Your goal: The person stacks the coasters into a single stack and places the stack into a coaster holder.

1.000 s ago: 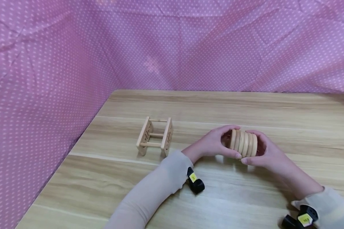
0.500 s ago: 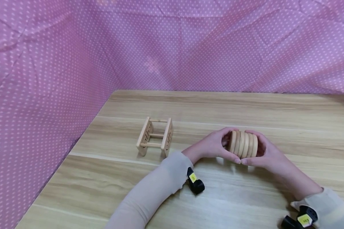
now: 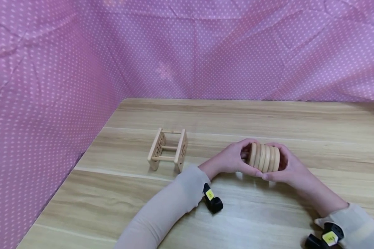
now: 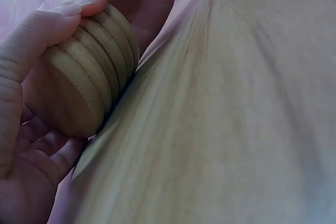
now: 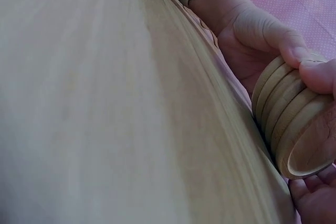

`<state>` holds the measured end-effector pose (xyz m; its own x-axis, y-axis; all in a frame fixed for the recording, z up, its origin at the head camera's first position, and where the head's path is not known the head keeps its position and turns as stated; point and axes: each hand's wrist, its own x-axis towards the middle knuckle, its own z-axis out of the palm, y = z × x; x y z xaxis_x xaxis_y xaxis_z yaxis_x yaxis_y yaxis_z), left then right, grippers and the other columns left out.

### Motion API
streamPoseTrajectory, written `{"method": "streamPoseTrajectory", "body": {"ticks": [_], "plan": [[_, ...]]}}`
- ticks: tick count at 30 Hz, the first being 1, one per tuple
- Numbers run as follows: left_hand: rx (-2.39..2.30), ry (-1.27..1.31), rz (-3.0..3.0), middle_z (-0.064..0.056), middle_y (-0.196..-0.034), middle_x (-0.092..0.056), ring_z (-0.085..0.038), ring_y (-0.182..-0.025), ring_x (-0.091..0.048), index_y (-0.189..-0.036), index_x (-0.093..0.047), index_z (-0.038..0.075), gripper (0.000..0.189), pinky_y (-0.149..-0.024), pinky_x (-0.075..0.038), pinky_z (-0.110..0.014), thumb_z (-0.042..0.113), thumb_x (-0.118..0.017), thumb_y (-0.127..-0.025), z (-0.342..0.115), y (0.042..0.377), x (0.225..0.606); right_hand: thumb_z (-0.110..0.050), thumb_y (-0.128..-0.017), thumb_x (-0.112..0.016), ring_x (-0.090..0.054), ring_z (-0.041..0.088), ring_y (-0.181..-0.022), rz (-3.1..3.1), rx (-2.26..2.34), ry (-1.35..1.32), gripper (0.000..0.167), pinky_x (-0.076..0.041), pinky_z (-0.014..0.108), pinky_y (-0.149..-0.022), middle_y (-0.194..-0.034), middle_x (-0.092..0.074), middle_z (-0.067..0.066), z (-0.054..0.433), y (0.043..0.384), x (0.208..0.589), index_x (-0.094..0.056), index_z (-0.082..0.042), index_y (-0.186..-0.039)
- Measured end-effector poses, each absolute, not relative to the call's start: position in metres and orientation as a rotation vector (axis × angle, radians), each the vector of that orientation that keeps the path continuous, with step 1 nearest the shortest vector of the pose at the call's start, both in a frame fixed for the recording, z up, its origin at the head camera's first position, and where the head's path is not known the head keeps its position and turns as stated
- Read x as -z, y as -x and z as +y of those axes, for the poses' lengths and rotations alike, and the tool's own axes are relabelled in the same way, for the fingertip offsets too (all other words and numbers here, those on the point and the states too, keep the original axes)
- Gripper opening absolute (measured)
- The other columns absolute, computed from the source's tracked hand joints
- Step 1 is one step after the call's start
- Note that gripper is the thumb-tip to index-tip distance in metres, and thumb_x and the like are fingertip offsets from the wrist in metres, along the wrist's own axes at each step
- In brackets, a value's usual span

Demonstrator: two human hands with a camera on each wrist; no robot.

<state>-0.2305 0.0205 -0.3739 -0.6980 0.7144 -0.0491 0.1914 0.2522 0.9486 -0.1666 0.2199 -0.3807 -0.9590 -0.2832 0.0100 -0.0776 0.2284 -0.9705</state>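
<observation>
Several round wooden coasters (image 3: pixel 264 158) stand on edge in a row, pressed face to face, on the right part of the table. My left hand (image 3: pixel 233 159) curls round the row's left end, thumb on the near side and fingers behind. From the right end, my right hand (image 3: pixel 291 167) grips the same row. Both thumbtips meet in front of the coasters. In the left wrist view the coasters (image 4: pixel 86 69) rest close to the tabletop, and one flat face shows. The right wrist view gives the coasters (image 5: pixel 294 114) from the other side, with a shallow recessed face.
A small wooden rack (image 3: pixel 181 148) with two cut-out side panels and crossbars stands left of my hands. The wood-grain tabletop (image 3: pixel 112 193) has its left edge (image 3: pixel 78 160) beside a pink dotted cloth (image 3: pixel 187 52), which also hangs behind the table.
My left thumb has slid down and right until it meets the right thumb. The row of coasters has shifted slightly towards me. The rack stays in its place.
</observation>
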Motion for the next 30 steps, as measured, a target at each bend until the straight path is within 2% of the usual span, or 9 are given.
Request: {"method": "streamPoseTrajectory", "body": {"ticks": [16,25,30], "plan": [[-1.408,-0.859,2.129,0.012,-0.111,-0.056,0.001,-0.1,-0.055,-0.124,-0.048,0.023,0.072,-0.089,-0.045,-0.015,0.021,-0.086,-0.063,0.015,0.228,0.376,0.0,-0.071,-0.074,-0.053,0.007,-0.098,2.354,1.809,0.357,0.074,-0.049,0.016,-0.081,-0.117,-0.05,-0.003,0.213,0.164,0.376,-0.034,-0.004,-0.133],[-1.428,-0.802,2.144,0.011,-0.111,-0.056,-0.001,-0.098,-0.055,-0.124,-0.048,0.024,0.074,-0.086,-0.047,-0.016,0.022,-0.087,-0.061,0.01,0.226,0.371,-0.002,-0.07,-0.076,-0.054,0.009,-0.099,2.411,1.726,0.38,0.079,-0.05,0.017,-0.082,-0.12,-0.047,0.013,0.208,0.164,0.366,-0.031,0.0,-0.136],[-1.464,-0.782,2.127,0.01,-0.112,-0.056,-0.002,-0.1,-0.055,-0.126,-0.048,0.022,0.075,-0.087,-0.047,-0.017,0.019,-0.087,-0.061,0.007,0.224,0.363,-0.001,-0.07,-0.075,-0.053,0.009,-0.1,2.402,1.741,0.392,0.081,-0.05,0.017,-0.082,-0.122,-0.045,0.016,0.205,0.164,0.358,-0.029,0.002,-0.137]]}}
